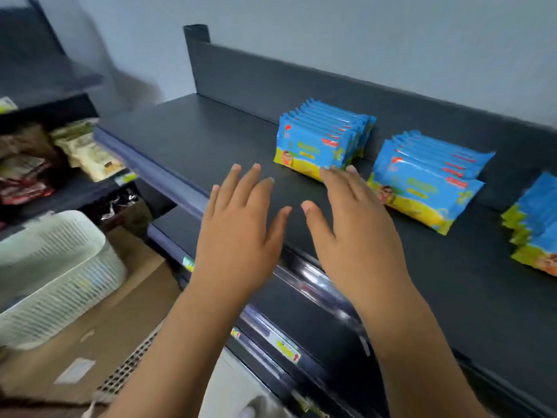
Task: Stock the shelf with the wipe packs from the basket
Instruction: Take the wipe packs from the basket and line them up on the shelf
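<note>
Blue and yellow wipe packs stand in rows on the dark top shelf [193, 146]. One row [319, 140] is in the middle, a second row [428, 179] stands to its right, and a third row [536, 224] is cut off by the right edge. My left hand [241, 224] hovers flat over the shelf's front part with fingers straight and spread, holding nothing. My right hand [355, 224] is also flat and empty, its fingertips close to the front pack of the middle row. The pale plastic basket [54, 273] sits low at the left on a cardboard box.
A cardboard box [99, 333] lies under the basket. Another shelf unit at the far left holds bagged snacks [87, 149]. A lower shelf with price labels [286, 348] runs beneath my arms. A grey wall stands behind the shelf's back panel.
</note>
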Action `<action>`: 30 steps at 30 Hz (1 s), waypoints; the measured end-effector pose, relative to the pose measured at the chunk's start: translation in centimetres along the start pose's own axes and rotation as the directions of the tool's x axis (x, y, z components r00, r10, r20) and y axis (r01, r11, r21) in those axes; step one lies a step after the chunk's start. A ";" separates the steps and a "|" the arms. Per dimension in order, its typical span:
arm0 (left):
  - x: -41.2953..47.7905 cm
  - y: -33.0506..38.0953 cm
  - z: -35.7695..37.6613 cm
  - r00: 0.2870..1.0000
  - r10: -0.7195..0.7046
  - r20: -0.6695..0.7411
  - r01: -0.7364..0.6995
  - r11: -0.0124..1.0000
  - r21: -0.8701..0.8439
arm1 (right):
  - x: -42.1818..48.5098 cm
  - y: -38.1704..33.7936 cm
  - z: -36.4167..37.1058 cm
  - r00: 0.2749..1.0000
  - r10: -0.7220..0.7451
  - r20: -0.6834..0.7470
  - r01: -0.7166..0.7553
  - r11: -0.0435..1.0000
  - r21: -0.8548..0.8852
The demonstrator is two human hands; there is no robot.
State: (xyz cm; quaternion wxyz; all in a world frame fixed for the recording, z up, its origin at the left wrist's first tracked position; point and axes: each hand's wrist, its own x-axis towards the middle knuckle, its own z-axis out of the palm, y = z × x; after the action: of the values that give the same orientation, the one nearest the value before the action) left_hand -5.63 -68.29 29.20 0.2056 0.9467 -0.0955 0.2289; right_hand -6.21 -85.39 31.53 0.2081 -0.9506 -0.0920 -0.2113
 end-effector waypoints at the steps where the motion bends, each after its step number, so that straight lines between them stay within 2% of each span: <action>1: -0.8 -1.8 -0.7 0.999 -0.050 0.000 0.050 0.998 0.036 | 0.4 -1.4 1.4 0.999 -0.038 0.020 0.038 0.999 0.014; 5: -4.0 -9.3 -4.2 0.968 -0.248 -0.043 0.252 0.952 0.172 | 1.8 -7.6 6.7 0.987 -0.143 0.071 0.134 0.983 0.124; 9: -7.3 -16.4 -8.0 0.896 -0.435 -0.088 0.444 0.866 0.229 | 2.7 -14.3 11.8 0.947 -0.285 0.150 0.253 0.946 0.201; 12: -9.8 -21.2 -10.4 0.842 -0.520 -0.141 0.539 0.808 0.237 | 3.1 -19.7 15.4 0.902 -0.384 0.198 0.333 0.910 0.247; 18: -13.8 -30.2 -14.3 0.725 -0.674 -0.144 0.684 0.679 0.268 | 3.1 -29.6 22.3 0.803 -0.510 0.308 0.398 0.843 0.361; 21: -15.6 -34.5 -15.8 0.684 -0.714 -0.148 0.724 0.640 0.257 | 3.2 -32.9 25.6 0.771 -0.531 0.352 0.392 0.831 0.396; 26: -17.5 -40.7 -16.6 0.568 -0.816 -0.109 0.821 0.551 0.154 | 4.1 -36.7 31.2 0.727 -0.534 0.431 0.332 0.823 0.460; 30: -17.1 -45.6 -15.5 0.491 -0.868 -0.076 0.871 0.487 0.064 | 6.5 -38.9 36.5 0.725 -0.476 0.498 0.231 0.849 0.476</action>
State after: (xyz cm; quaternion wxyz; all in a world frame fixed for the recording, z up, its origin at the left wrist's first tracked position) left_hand -14.19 -19.15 17.94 0.2498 0.8702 0.4092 0.1138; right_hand 2.66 -34.08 18.17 0.3037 -0.8715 -0.3754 0.0858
